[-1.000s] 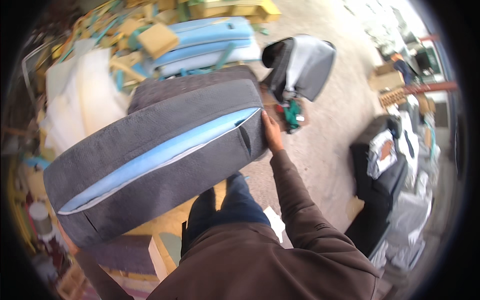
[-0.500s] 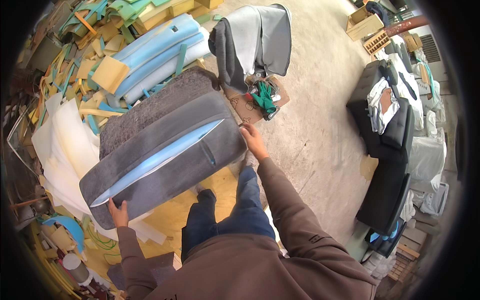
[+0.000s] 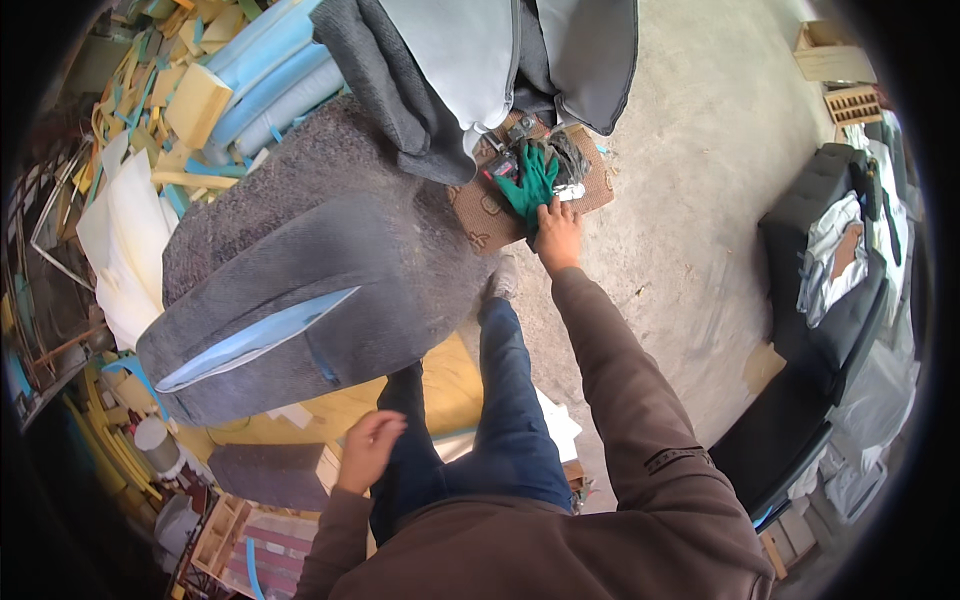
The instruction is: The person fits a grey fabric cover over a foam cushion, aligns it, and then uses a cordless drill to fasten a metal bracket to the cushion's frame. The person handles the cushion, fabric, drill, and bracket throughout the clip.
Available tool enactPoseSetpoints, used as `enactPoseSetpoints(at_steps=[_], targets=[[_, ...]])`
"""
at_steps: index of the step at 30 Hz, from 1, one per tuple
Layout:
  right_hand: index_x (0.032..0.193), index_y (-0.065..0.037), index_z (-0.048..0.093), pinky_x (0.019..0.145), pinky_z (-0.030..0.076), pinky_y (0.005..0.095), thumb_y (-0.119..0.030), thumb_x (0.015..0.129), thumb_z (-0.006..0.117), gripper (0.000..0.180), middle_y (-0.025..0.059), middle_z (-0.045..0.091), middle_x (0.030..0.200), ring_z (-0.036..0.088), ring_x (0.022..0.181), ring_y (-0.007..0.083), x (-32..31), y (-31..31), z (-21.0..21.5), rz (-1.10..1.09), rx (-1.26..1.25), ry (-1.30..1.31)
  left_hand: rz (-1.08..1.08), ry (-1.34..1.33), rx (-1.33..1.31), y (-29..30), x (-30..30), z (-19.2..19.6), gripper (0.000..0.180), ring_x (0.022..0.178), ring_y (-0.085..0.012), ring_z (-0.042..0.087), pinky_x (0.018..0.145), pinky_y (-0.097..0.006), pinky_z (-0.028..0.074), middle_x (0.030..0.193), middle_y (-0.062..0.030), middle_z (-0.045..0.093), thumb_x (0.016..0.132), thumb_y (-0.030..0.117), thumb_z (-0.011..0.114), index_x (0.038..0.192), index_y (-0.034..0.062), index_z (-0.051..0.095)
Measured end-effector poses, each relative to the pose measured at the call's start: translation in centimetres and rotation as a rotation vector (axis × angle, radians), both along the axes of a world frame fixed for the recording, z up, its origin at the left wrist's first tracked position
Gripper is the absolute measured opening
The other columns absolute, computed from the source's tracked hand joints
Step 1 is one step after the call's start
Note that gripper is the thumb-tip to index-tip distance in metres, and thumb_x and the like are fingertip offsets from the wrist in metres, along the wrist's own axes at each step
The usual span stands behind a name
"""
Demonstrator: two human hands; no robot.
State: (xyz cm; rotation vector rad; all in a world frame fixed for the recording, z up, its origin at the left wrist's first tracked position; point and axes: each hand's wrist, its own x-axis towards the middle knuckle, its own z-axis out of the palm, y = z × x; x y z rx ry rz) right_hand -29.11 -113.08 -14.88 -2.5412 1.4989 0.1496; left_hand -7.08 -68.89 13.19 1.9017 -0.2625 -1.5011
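- Green glove (image 3: 533,185) sits on the cardboard (image 3: 478,217), just off the grey cushion (image 3: 300,265)'s right end; right hand (image 3: 558,238) is at its near edge, fingers bent; can't tell if that grip has hold of anything
- Left hand (image 3: 370,450) is just off the cushion's near side; its grip is loosely curled, nothing visible in it
- Glove's probably light and floppy; I'd pinch a fold; cushion looks soft but bulky; I'd take both ends, clear of the blue foam (image 3: 262,336)
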Motion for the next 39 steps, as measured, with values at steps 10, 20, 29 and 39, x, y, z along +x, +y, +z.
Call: enactPoseSetpoints(at_steps=[10, 20, 29, 39], targets=[[0.095, -0.007, 0.078, 0.072, 0.059, 0.0627, -0.029, 0.101, 0.07, 0.025, 0.0272, 0.075, 0.081, 0.076, 0.079, 0.0509, 1.0, 7.3, 14.4, -0.2, 0.423, -0.379, 0.197, -0.009, -0.128, -27.0, -9.9, -13.8, 0.043, 0.092, -0.0196, 0.077, 0.081, -0.037, 0.062, 0.109, -0.0101, 0.077, 0.113, 0.036, 0.077, 0.135, -0.0007, 0.07], [0.098, -0.003, 0.081, 0.085, 0.064, 0.0588, -0.049, 0.103, 0.067, 0.047, 0.027, 0.084, 0.099, 0.083, 0.097, 0.0486, -2.9, 17.3, 9.2, -0.467, 0.927, -0.003, -0.623, -0.542, -0.334, -18.8, -9.8, -14.3, 0.015, 0.101, -0.0505, 0.075, 0.083, -0.062, 0.057, 0.108, -0.0229, 0.078, 0.103, 0.01, 0.075, 0.113, 0.0032, 0.066], [0.085, -0.002, 0.078, 0.058, 0.059, 0.0311, -0.079, 0.116, 0.041, 0.091, 0.0129, 0.082, 0.088, 0.076, 0.066, 0.0209, -4.0, 20.3, 8.1, -1.01, 1.763, -0.855, -0.847, -0.631, 0.013, -16.0, -8.7, -15.7, 0.023, 0.104, -0.0449, 0.082, 0.09, -0.06, 0.063, 0.112, -0.0197, 0.084, 0.099, 0.027, 0.078, 0.113, 0.0083, 0.077], [0.155, -0.009, 0.065, 0.095, 0.057, 0.0384, -0.052, 0.116, 0.063, 0.057, 0.0079, 0.074, 0.131, 0.073, 0.113, 0.0221, 1.2, 18.3, 6.4, -1.07, 1.282, -1.373, -0.831, -0.504, 0.014, -18.3, -12.5, -11.2, 0.036, 0.092, -0.0505, 0.08, 0.085, -0.064, 0.062, 0.095, -0.0257, 0.082, 0.102, 0.036, 0.073, 0.091, 0.0027, 0.082]])
